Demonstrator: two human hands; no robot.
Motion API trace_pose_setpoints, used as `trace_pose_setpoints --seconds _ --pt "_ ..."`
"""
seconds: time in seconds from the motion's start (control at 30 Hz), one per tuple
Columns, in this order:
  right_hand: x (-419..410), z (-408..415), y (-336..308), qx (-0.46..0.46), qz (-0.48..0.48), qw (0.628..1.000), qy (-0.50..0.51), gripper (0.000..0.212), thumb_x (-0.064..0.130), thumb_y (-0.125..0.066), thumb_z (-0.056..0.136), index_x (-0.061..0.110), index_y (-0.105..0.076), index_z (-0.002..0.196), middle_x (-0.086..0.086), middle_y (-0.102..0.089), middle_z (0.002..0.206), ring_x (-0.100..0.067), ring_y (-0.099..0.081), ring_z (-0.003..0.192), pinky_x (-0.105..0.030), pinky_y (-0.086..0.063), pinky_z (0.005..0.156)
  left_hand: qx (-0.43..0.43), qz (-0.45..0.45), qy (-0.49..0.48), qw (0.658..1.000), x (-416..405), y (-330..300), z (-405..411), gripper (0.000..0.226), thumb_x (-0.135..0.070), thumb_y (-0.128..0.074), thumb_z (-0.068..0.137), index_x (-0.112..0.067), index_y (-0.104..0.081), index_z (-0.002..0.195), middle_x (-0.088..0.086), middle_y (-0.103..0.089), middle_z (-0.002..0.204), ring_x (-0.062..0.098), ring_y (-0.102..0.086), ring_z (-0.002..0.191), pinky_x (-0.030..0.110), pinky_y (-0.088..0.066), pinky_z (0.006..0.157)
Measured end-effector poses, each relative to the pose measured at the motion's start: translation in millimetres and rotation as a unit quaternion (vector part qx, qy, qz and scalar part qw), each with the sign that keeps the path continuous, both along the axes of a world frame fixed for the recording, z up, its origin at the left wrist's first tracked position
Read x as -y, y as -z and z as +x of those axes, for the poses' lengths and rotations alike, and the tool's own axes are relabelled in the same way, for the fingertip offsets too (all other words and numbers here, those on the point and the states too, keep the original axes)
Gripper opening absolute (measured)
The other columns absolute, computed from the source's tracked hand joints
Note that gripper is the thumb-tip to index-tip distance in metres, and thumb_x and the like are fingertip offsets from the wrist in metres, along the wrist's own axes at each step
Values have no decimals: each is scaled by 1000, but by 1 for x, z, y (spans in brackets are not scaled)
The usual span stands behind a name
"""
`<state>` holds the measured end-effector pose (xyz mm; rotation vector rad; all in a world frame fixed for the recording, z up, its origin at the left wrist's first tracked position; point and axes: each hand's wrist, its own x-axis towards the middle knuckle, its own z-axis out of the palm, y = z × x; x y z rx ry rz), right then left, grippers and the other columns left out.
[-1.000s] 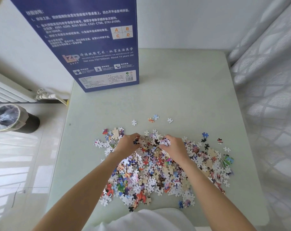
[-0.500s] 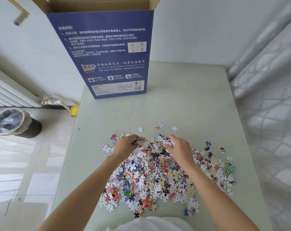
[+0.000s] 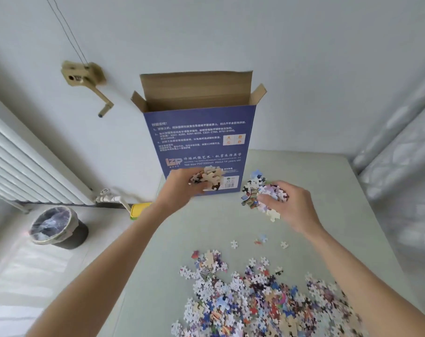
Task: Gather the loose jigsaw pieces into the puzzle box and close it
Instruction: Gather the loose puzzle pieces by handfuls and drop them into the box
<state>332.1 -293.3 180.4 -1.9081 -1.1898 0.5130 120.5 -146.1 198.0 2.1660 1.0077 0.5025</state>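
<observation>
My left hand [image 3: 182, 188] and right hand [image 3: 288, 205] each cup a loose handful of jigsaw pieces [image 3: 208, 178], fingers curled round them, at mid-frame before the puzzle box [image 3: 199, 142]. The handfuls are heaped, so I judge pieces could spill over my fingers, or a bump could tip the tall box. It stands upright, long axis vertical, flaps open upward, at the counter's [image 3: 328, 171] far edge. Most pieces [image 3: 267, 300] lie lower right.

The blue puzzle box [image 3: 199, 147] stands upright at twelve o'clock on the worktop [image 3: 328, 181], flaps open. Both the left hand [image 3: 182, 188] and right hand [image 3: 289, 205] grip clumps of pieces before it; the loose pile [image 3: 267, 302] lies at five o'clock.
</observation>
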Motion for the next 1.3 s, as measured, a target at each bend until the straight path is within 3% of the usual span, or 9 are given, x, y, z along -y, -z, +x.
trace_pose_setpoints --seconds 0.1,0.27,0.33,0.43,0.57,0.73,0.9,1.13,1.3 --pt "-45 10 -43 2 58 998 -11 24 30 -77 74 17 -70 93 13 -67 77 10 -56 65 -7 -40 62 14 64 -9 998 -42 -50 9 17 -18 -66 85 -16 -68 102 -6 -67 87 4 -60 70 7 -41 60" --pt "-118 24 -99 43 121 991 -25 27 31 -76 75 15 -70 96 8 -67 83 -5 -60 73 -8 -40 63 80 100 -47 991 -110 -107 26 21 -13 -66 84 -15 -68 105 0 -69 86 4 -64 68 13 -52 65" --pt "-144 28 -111 82 134 987 -31 28 32 -76 75 14 -70 95 8 -66 82 -8 -59 74 -5 -37 61 47 122 -61 990 -130 -111 30 19 -12 -65 85 -12 -68 103 4 -68 85 13 -64 70 13 -48 62" --pt "-178 32 -120 129 144 980 -37 29 33 -76 74 14 -70 95 6 -65 82 -11 -56 74 -13 -36 62 -23 179 -54 982 -151 -105 30 17 -14 -65 84 -8 -67 100 10 -71 81 21 -62 70 30 -45 65" --pt "-206 29 -127 203 134 968 -65 28 34 -73 77 15 -68 96 -2 -65 74 -24 -53 67 -31 -36 62 -130 229 -2 965 -169 -98 25 23 -18 -62 87 -15 -64 110 11 -68 88 33 -61 80 32 -43 64" --pt "-226 22 -127 361 72 916 -159 27 32 -64 86 16 -64 107 -11 -68 82 -29 -60 73 -30 -41 63 -229 234 29 944 -177 -97 23 34 -19 -57 90 -21 -58 124 13 -65 102 34 -57 91 30 -36 66" --pt "-242 12 -120 455 0 861 -228 24 27 -59 90 10 -61 107 -11 -65 81 -31 -59 77 -35 -43 66 -218 237 33 946 -180 -94 22 30 -24 -61 84 -29 -63 114 -1 -68 105 27 -59 94 30 -42 69" --pt "-253 8 -112 411 5 872 -264 25 29 -67 83 15 -66 105 -6 -59 99 -29 -57 84 -35 -42 70 -107 194 2 975 -177 -91 12 10 -26 -70 79 -30 -69 87 -16 -67 78 7 -63 78 30 -50 77" --pt "-254 9 -112 372 3 891 -261 25 33 -70 80 17 -67 100 -3 -64 95 -25 -59 85 -39 -47 74 -66 182 14 981 -167 -85 8 5 -31 -66 83 -33 -70 83 -15 -69 79 2 -63 76 29 -52 75"
